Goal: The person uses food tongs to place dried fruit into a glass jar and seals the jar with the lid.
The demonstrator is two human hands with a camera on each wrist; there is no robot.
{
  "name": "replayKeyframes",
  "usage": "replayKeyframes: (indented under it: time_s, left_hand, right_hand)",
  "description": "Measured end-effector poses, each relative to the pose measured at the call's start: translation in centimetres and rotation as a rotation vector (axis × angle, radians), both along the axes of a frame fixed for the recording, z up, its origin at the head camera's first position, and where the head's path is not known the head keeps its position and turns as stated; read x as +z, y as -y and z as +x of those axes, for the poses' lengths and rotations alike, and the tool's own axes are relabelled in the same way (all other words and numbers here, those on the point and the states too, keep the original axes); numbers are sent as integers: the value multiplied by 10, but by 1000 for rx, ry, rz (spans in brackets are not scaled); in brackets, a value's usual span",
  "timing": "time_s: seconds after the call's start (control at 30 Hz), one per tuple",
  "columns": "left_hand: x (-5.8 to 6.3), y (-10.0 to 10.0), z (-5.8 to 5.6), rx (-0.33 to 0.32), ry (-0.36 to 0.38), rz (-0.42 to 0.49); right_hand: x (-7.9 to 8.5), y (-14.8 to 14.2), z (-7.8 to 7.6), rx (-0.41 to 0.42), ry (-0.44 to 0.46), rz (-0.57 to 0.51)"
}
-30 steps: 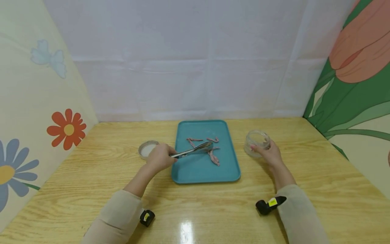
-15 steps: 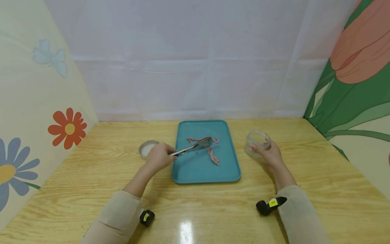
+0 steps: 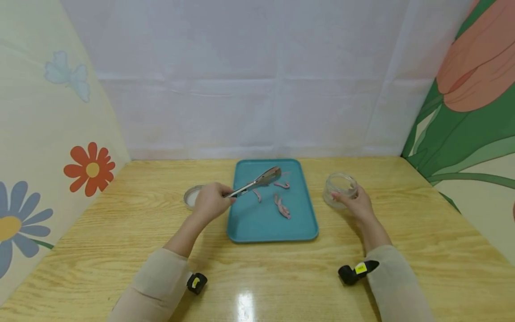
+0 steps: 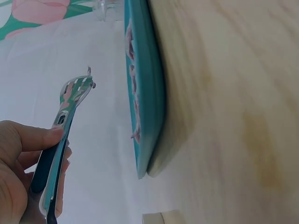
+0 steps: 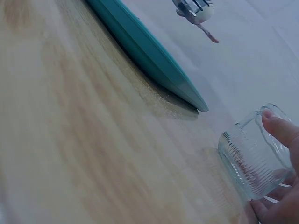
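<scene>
Holding the tongs [image 3: 252, 183] over the tray [image 3: 249, 223]: left hand [image 3: 211, 203], grip closed round the handles, thumb on one arm. Tong heads nearly together, off the tray surface, with a thin pink strip [image 5: 208, 34] between them; ends stick out past the metal, one dangling.

Remaining on the tray: a thick strip [image 3: 283, 209] nearest the person, a curled strip [image 3: 283, 184] farther back, and a short strip [image 3: 257, 195] toward the left edge. More may lie behind the tong heads; cannot tell.

Jar [image 5: 252, 156]: right of the tray, apart from it, uncovered, apparently standing on the counter [image 3: 281, 277]. Right hand [image 3: 358, 203] grip wrapped round its side, thumb at the rim. Reddish streaks show through the ribbed glass; contents or reflection, cannot tell. Lid [image 3: 192, 197] on the counter beside the left hand, partly hidden by it.

Risks, as judged: the strip looks soft and probably slick, so slackened thumb pressure could drop it. Its loose end could drape over the jar rim if brought in sideways. Low tongs could drag the strips below. A knock from the metal could chip or tip the jar if the right grip relaxed.
</scene>
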State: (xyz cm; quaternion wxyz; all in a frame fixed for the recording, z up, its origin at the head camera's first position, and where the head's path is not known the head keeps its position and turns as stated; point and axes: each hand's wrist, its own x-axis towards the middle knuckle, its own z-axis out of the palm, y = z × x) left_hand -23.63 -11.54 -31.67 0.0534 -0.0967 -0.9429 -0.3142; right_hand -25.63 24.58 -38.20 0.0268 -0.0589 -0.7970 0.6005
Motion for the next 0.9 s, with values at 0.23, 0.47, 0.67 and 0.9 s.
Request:
replayKeyframes:
  time_s: [0.23,0.47,0.67,0.9]
  left_hand:
    - [7,-10,-5,-8,-23,-1]
    - [18,-25,-7,-17,-30,5]
    - [26,-37,-9,-28,-39,29]
    - [31,-54,-12,-64,-60,57]
  right_hand:
    - [-1,-1,0,-2,0,3]
    - [0,0,0,-7,-10,3]
    - [0,1,-1,-14,-7,-3]
    - [0,1,-2,-22,-6,-2]
